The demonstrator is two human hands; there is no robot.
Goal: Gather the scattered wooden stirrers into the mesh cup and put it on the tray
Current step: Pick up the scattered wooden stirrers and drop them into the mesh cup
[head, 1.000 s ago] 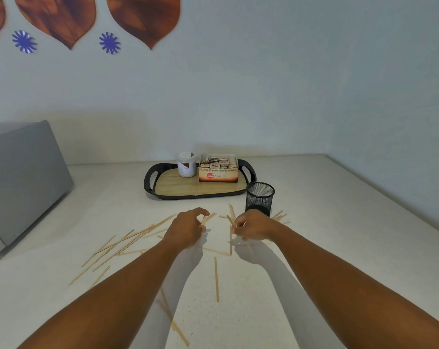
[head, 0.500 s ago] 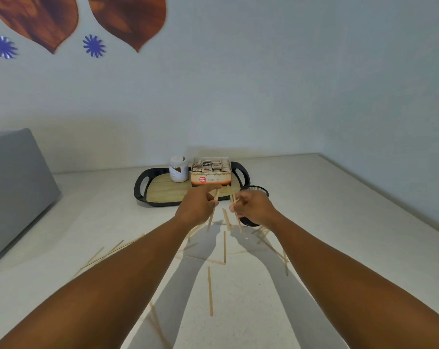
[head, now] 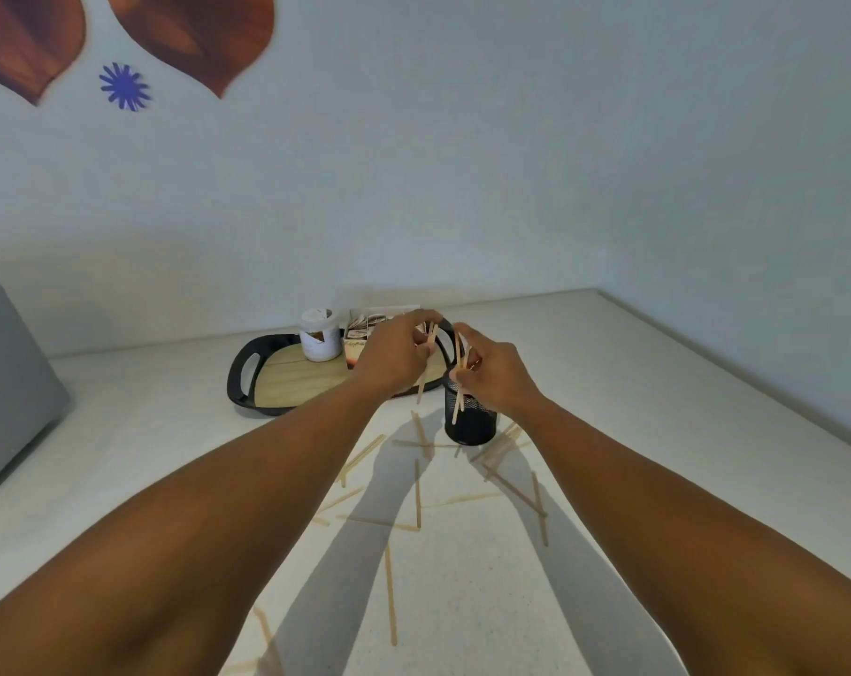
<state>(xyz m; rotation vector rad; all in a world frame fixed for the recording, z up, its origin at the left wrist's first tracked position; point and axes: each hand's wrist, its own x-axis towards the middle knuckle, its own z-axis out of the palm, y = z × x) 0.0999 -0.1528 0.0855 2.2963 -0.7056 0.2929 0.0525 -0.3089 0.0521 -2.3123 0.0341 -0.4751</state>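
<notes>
Above mesh cup (head: 469, 422), both hands grip stirrers (head: 458, 387), near-upright, tips down.

Counter (head: 657, 431) — stirrers (head: 390, 597), cup (head: 469, 422), tray (head: 287, 383).

Two bare forearms enter from the lower edge, one from each corner, and narrow toward the wrists. No sleeve shows on either arm (each is uncovered along all that is in view). The left hand (head: 394, 353) and right hand (head: 494, 370) wear no gloves. No ring, watch or band is visible on either.
</notes>
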